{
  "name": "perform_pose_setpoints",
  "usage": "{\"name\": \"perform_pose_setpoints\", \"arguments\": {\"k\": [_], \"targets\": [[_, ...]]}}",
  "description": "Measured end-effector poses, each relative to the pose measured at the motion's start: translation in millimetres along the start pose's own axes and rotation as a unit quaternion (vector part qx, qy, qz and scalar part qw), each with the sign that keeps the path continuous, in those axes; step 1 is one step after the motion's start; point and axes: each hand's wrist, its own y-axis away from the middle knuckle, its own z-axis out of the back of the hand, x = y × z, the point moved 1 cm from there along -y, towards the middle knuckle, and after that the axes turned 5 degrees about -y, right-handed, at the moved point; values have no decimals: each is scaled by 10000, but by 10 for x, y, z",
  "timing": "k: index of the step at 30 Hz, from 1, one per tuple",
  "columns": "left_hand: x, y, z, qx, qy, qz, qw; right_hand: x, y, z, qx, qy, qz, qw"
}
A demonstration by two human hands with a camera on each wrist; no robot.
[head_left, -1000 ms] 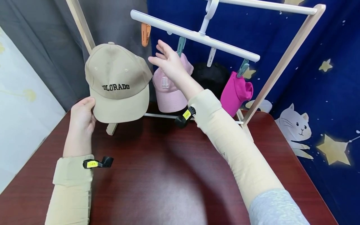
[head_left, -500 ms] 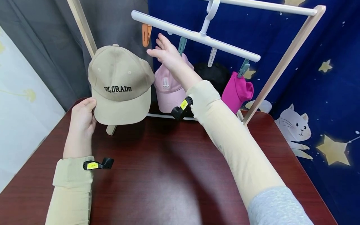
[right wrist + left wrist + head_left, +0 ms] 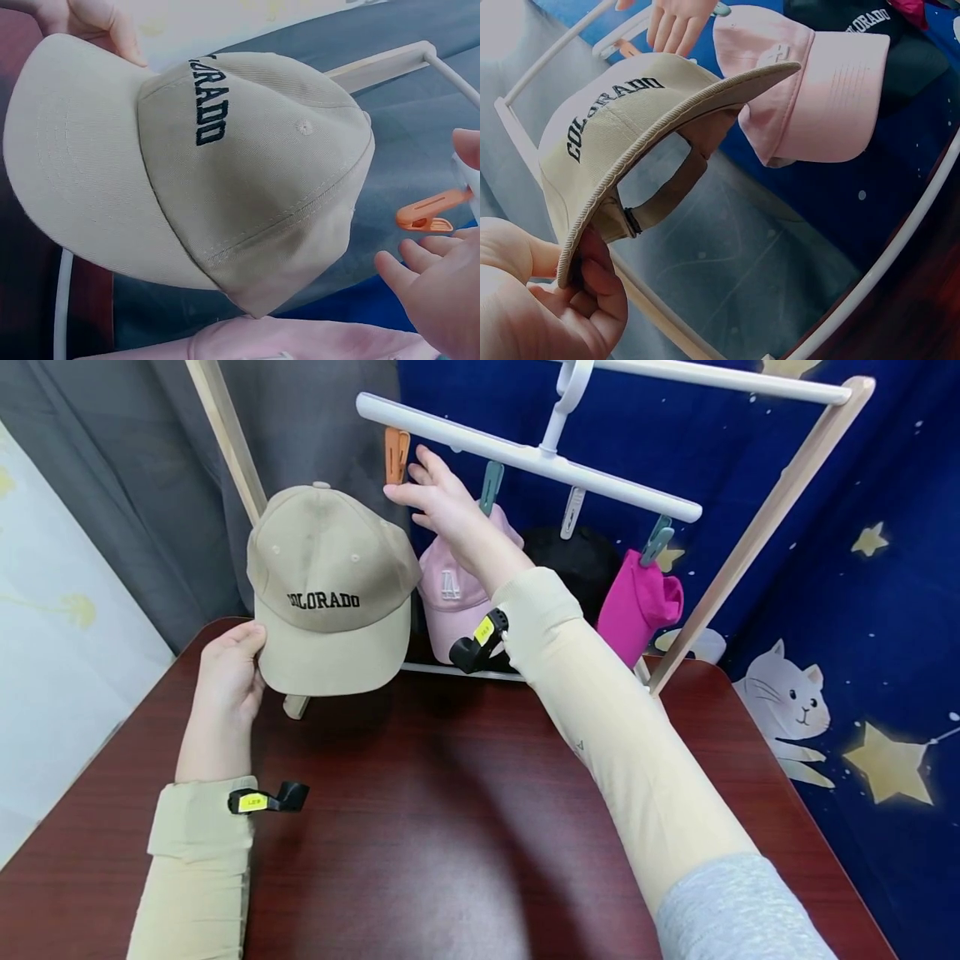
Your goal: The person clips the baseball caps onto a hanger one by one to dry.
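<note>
My left hand [image 3: 225, 681] pinches the edge of a beige baseball cap's brim, with the thumb on one side and curled fingers on the other in the left wrist view. The beige cap [image 3: 330, 560], lettered COLORADO, is held upright, brim down, below the left end of a white hanger [image 3: 510, 454]. From that end hangs an orange clothespin [image 3: 396, 456]. My right hand [image 3: 446, 510] is beside it, fingers extended and thumb spread. In the right wrist view the clothespin [image 3: 433, 210] lies between thumb and fingers, with gaps visible around it.
Also on the hanger, green and white clothespins hold a pink cap [image 3: 450, 620], a black cap [image 3: 577, 564] and a bright pink folded fabric item [image 3: 637, 602]. A wooden-sided rack [image 3: 765, 531] carries the hanger. Below is a dark red table [image 3: 420, 827].
My right hand has moved up and left, closer to the orange clothespin, which now appears turned. My left hand has brought the beige cap slightly right and down.
</note>
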Motion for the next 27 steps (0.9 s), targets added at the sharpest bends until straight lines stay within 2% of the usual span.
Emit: {"name": "perform_pose_setpoints", "arguments": {"k": [12, 21, 27], "targets": [[16, 11, 16, 31, 149, 30, 9999, 7, 6, -29, -112, -269, 148, 9995], [5, 43, 30, 31, 118, 71, 9999, 22, 17, -80, -255, -93, 181, 9995], [20, 69, 22, 77, 139, 97, 9998, 24, -14, -93, -550, 288, 63, 9981]]}}
